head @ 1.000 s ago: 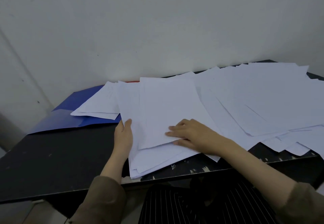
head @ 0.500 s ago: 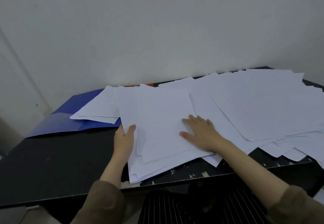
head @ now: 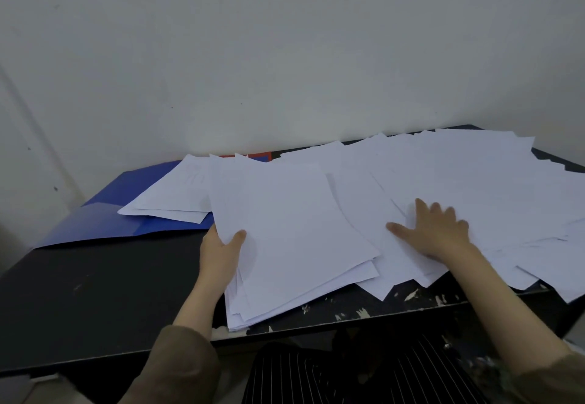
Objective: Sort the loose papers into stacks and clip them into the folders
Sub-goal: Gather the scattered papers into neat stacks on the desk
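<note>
Early stage of sorting, seen from the head view; the left hand (head: 221, 253) pinches the left edge of a partly squared stack (head: 294, 239) of white sheets, thumb on top and fingers beneath, the stack lying at the near middle of the dark tabletop (head: 95, 302) with its near corner overhanging the front edge; the right hand (head: 438, 232) lies flat, fingers straight and slightly spread, pressing on the loose papers (head: 474, 188) that cover the right half of the tabletop in an overlapping, unsquared spread; a blue folder (head: 104, 223) lies open at the far left, touching the wall side, with a few sheets (head: 177, 194) resting on its right part, unclipped as far as can be seen; a sliver of red (head: 258, 156), possibly a second folder, shows at the back behind the papers; judged from this arrangement, one stack is only begun, most sheets remain unsorted, and no clipping is yet done; the held stack's long axis runs from the near edge toward the wall, leaning slightly leftward at the far end, its sheets fanned at the near corner and thus not yet aligned; the loose papers point in mixed directions, with no common axis.
</note>
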